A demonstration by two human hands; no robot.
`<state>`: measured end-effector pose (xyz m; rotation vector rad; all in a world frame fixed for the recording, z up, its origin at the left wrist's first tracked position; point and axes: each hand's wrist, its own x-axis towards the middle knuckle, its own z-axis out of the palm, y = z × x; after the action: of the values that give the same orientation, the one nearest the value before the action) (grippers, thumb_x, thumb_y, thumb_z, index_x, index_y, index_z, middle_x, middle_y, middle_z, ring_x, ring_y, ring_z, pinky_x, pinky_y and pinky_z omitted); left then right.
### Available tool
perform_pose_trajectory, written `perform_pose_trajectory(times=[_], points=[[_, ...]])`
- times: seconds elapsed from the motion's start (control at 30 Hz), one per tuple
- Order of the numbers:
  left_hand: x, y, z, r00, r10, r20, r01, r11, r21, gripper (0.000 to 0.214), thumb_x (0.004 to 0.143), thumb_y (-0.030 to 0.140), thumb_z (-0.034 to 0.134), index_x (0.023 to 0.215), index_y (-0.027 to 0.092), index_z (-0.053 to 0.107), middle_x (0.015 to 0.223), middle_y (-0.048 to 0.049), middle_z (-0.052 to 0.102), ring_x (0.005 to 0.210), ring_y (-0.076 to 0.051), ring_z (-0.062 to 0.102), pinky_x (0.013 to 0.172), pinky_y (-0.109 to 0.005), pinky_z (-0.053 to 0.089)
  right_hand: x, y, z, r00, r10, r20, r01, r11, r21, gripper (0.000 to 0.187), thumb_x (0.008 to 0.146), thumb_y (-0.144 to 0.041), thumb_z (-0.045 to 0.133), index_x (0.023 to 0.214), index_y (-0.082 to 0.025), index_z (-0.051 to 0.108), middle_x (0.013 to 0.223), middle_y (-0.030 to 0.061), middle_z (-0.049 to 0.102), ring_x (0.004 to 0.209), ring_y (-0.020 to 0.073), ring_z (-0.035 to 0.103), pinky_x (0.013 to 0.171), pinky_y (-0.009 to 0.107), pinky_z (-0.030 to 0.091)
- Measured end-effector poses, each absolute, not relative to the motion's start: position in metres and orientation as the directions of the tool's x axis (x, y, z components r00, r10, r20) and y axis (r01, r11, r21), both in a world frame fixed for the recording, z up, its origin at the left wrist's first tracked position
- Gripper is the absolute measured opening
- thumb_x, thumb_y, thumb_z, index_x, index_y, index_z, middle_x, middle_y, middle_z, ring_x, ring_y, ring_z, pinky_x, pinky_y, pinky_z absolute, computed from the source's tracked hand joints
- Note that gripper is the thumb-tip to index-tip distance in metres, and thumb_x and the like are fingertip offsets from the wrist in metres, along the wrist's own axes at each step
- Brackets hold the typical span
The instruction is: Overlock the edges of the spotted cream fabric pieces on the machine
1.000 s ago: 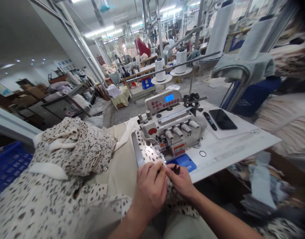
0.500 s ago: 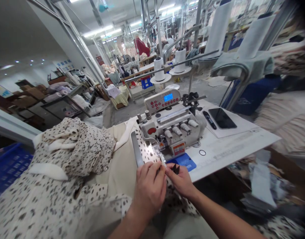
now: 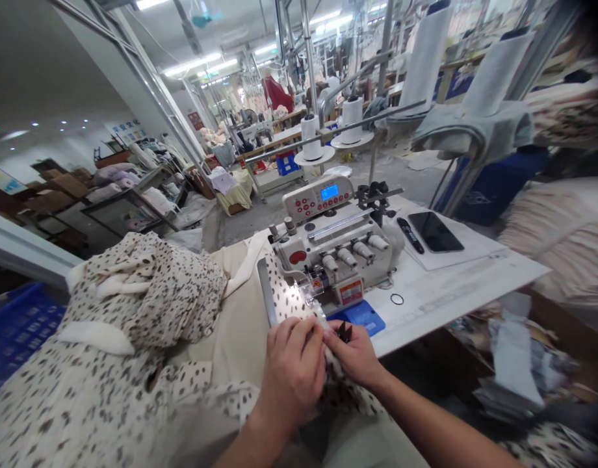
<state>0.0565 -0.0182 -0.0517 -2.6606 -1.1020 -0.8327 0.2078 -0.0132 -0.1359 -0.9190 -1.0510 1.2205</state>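
An overlock sewing machine (image 3: pixel 335 244) with a lit blue display stands before me. Black-spotted cream fabric (image 3: pixel 285 292) runs out from under its lit presser-foot area toward me. My left hand (image 3: pixel 294 364) is closed on the fabric edge, fingertips pinched together just in front of the foot. Right beside it, my right hand (image 3: pixel 352 351) pinches the same edge between thumb and fingers. A small black pointed object (image 3: pixel 345 331), its kind unclear, juts from the right hand. The fabric hangs below both hands toward my lap.
Bunched spotted fabric (image 3: pixel 147 292) covers the left side, near a blue basket (image 3: pixel 23 325). On the white table lie a phone (image 3: pixel 435 231), a marker (image 3: pixel 410 235), a black ring (image 3: pixel 397 299) and a blue plate (image 3: pixel 364 317). Thread cones (image 3: pixel 311 136) stand behind the machine.
The fabric edge at the fingertips has shifted slightly, and its spotted side now shows between the hands and the foot. Both hands stay nearly in place.
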Motion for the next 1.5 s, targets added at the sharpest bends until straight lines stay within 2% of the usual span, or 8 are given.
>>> perform_pose_trajectory(times=[0.23,0.57,1.0,1.17,1.33,1.5], points=[[0.055,-0.018,-0.05,0.584,0.613,0.532,0.698,-0.714,0.057,0.032,0.09,0.014,0.06,0.121,0.015,0.065,0.125,-0.0118,0.065,0.114,-0.028,0.054,0.098,-0.046,0.043,0.207,-0.013,-0.134,0.046,0.992,0.113,-0.277,0.122,-0.953,0.033,0.084,-0.051,0.073,0.084,-0.018,0.076,0.077,0.0042,0.075,0.069,0.0183,0.065,0.071,0.03,0.053],[0.056,-0.016,-0.05,0.582,0.617,0.531,0.687,-0.722,0.085,0.033,0.09,0.011,0.058,0.122,0.014,0.064,0.124,-0.0128,0.065,0.114,-0.028,0.054,0.099,-0.049,0.043,0.207,-0.012,-0.139,0.05,0.988,0.145,-0.223,0.153,-0.963,0.032,0.084,-0.05,0.073,0.084,-0.018,0.077,0.079,0.0045,0.075,0.074,0.0203,0.066,0.074,0.032,0.055],[0.055,-0.017,-0.049,0.58,0.609,0.54,0.706,-0.707,0.039,0.032,0.089,0.012,0.059,0.121,0.014,0.065,0.123,-0.0121,0.066,0.113,-0.029,0.055,0.097,-0.048,0.046,0.208,-0.011,-0.133,0.012,0.99,0.138,-0.259,0.136,-0.956,0.03,0.085,-0.05,0.073,0.088,-0.021,0.08,0.083,0.0047,0.077,0.078,0.0221,0.069,0.078,0.035,0.055],[0.055,-0.017,-0.051,0.596,0.611,0.522,0.685,-0.726,0.068,0.035,0.09,0.011,0.057,0.125,0.014,0.063,0.126,-0.0132,0.064,0.114,-0.028,0.054,0.099,-0.047,0.048,0.207,-0.012,-0.138,0.044,0.992,0.116,-0.323,0.124,-0.938,0.026,0.082,-0.045,0.077,0.085,-0.019,0.079,0.079,0.0039,0.076,0.074,0.02,0.067,0.075,0.032,0.054],[0.052,-0.015,-0.052,0.616,0.591,0.521,0.651,-0.754,0.085,0.039,0.092,0.009,0.054,0.131,0.011,0.059,0.129,-0.0144,0.061,0.116,-0.028,0.052,0.102,-0.047,0.049,0.205,-0.012,-0.153,0.067,0.99,0.126,-0.358,0.142,-0.923,0.024,0.082,-0.041,0.078,0.087,-0.017,0.077,0.075,0.0031,0.073,0.065,0.0155,0.061,0.065,0.028,0.05],[0.049,-0.009,-0.054,0.635,0.577,0.513,0.622,-0.776,0.103,0.04,0.094,0.009,0.051,0.134,0.012,0.057,0.131,-0.0148,0.06,0.118,-0.028,0.051,0.104,-0.046,0.049,0.206,-0.012,-0.16,0.042,0.991,0.129,-0.405,0.135,-0.904,0.033,0.087,-0.049,0.07,0.093,-0.017,0.074,0.064,0.0001,0.063,0.054,0.0131,0.052,0.054,0.026,0.044]])
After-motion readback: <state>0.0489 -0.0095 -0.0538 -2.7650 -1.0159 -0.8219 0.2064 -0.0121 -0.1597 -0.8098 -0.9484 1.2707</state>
